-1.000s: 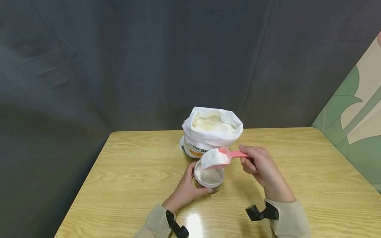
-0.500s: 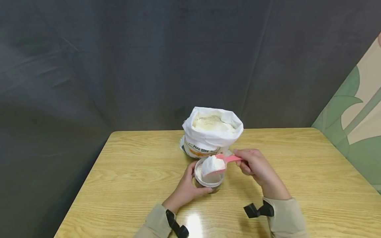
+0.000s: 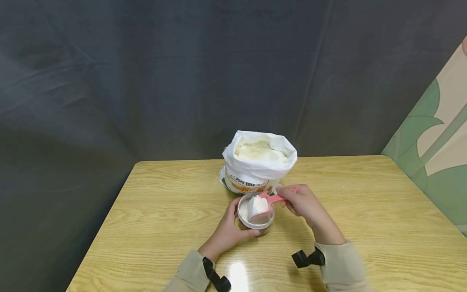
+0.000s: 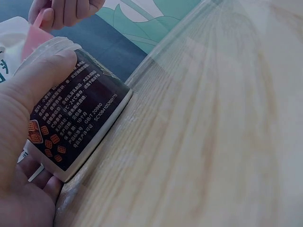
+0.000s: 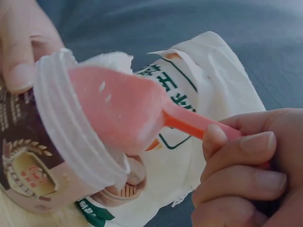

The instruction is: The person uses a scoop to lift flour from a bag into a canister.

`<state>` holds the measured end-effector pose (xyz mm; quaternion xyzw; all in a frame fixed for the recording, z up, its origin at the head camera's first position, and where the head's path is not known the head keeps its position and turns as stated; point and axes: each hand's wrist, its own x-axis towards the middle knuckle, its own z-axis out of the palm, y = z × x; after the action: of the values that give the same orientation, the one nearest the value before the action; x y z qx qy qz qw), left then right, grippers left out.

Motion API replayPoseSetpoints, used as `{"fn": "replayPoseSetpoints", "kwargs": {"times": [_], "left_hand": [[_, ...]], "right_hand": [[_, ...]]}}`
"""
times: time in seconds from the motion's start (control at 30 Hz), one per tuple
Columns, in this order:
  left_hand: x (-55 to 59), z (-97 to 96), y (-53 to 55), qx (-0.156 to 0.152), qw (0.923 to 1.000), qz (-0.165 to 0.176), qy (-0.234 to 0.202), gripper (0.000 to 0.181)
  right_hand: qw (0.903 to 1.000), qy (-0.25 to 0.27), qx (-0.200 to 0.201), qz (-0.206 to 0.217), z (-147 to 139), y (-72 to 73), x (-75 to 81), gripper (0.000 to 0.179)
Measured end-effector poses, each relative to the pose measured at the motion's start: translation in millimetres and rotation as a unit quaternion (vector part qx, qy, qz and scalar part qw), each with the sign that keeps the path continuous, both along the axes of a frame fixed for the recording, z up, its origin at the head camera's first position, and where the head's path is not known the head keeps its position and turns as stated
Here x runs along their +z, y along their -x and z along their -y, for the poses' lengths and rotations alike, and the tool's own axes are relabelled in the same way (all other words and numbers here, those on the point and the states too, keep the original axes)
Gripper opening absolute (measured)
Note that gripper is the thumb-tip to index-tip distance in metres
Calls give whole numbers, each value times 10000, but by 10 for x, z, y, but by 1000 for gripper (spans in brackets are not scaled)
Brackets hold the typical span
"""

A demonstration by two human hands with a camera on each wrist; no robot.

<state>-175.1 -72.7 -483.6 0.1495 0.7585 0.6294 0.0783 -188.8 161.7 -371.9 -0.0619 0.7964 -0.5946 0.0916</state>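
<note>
A clear plastic jar [image 3: 268, 229] with a dark printed label [image 4: 80, 113] stands on the table, some white powder inside it. Around its side curls my left hand [image 3: 228, 232], thumb near the rim. My right hand [image 3: 304, 205] grips the handle of a pink scoop [image 5: 128, 106]. White powder [image 3: 257, 206] is heaped in the scoop, whose tip dips inside the jar's mouth. Just behind the jar sits an open white flour bag [image 3: 251, 172], its rim rolled outward, filled with pale powder.
The wood-grain table [image 3: 164, 211] extends to both sides of the jar and bag. A dark cloth [image 3: 219, 81] hangs behind the table's back edge. On the right is a wall panel with green leaf shapes [image 3: 445, 194].
My right hand has moved left and slightly down, bringing the loaded scoop from above the jar's rim into its mouth. My left hand and the jar have stayed in place.
</note>
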Motion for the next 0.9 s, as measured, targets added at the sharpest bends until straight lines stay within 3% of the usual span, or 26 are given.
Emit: {"fn": "replayPoseSetpoints", "kwargs": {"times": [0.2, 0.43, 0.9], "left_hand": [[-1, 1, -7, 37, 10000, 33, -2, 103], [-12, 9, -4, 22, 9999, -161, -12, 102], [-17, 10, 6, 34, 9999, -158, 26, 103]], "right_hand": [[9973, -582, -389, -201, 120, -13, -29, 37], [9817, -1633, -852, -485, 278, -70, -16, 36], [9657, -2154, -1124, -913, 362, -135, 14, 38]]}}
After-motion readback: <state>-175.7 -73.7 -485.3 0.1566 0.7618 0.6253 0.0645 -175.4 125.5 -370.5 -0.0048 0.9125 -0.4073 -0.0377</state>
